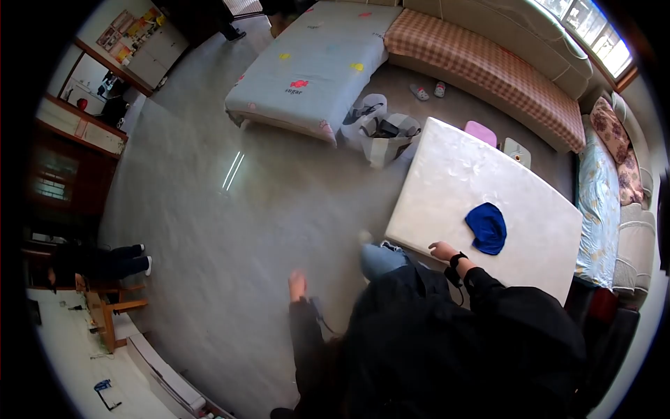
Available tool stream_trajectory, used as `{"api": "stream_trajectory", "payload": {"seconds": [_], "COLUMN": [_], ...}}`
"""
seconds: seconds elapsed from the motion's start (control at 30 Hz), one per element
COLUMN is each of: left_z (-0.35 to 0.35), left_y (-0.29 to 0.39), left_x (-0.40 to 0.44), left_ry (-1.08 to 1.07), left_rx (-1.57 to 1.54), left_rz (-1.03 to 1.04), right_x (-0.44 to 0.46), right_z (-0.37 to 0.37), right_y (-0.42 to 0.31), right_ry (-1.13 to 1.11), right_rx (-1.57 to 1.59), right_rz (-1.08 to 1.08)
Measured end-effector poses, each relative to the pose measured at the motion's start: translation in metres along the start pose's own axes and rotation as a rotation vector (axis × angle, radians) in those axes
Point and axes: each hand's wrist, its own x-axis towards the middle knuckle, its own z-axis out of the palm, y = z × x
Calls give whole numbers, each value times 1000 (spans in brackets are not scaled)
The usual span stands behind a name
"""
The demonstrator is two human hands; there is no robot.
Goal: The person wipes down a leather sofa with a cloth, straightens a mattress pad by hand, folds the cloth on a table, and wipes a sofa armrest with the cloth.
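Observation:
Low over the grey floor, my left hand (298, 285) is small and blurred, its fingers smeared together, and no object shows in it. My right hand (444, 251) is over the near edge of the pale table (433, 167), fingers loosely apart and nothing visible between them. A dark band circles the right wrist. To the right of that hand, not touching it, a crumpled blue cloth (487, 228) lies on the tabletop.
A bed-like surface with a light blue cover (300, 70) stands ahead, beside a checked sofa (481, 70). Bags (384, 143) sit on the floor near the table, with a pink stool (481, 132) behind it. Another person (105, 264) is at the far left by a wooden chair (108, 318).

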Motion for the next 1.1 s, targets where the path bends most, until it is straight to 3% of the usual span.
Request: {"api": "stream_trajectory", "payload": {"seconds": [0.1, 0.17, 0.23, 0.3, 0.37, 0.43, 0.5, 0.57, 0.63, 0.8, 0.87, 0.97, 1.03, 1.1], "left_z": [5, 7, -11, -33, -71, -117, -151, -168, -181, -211, -205, -173, -132, -91], "left_y": [126, 176, 200, 182, 147, 100, 72, 77, 92, 199, 257, 326, 430, 506], "left_x": [80, 132, 176, 232, 270, 285, 273, 271, 295, 438, 534, 716, 780, 845], "left_ry": [-133, -164, -193, -237, -255, -201, -183, -192, -212, -265, -292, -227, -383, -396], "left_rx": [-94, -72, -24, 51, 29, 132, 326, 506, 595, 870, 982, 949, 1060, 1088], "left_rz": [155, 193, 226, 303, 86, -225, -384, -415, -414, -160, 55, 306, 662, 768], "right_x": [56, 111, 235, 270, 312, 350, 356, 356, 364, 421, 456, 487, 498, 523], "right_z": [-13, -21, 35, 14, 2, -30, -72, -118, -149, -133, -100, -69, -74, -69], "right_y": [-57, -83, -29, -86, -127, -188, -257, -326, -374, -376, -357, -368, -410, -430], "right_ry": [-20, -63, -125, -127, -68, -96, 83, 191, 283, 393, 260, 275, 302, 391], "right_rx": [-122, -284, -534, -551, -439, -674, -29, 266, 255, 445, 479, 462, 579, 588], "right_rz": [-47, -116, -241, -244, -208, -398, -189, -164, -139, 76, 364, 494, 595, 618]}}
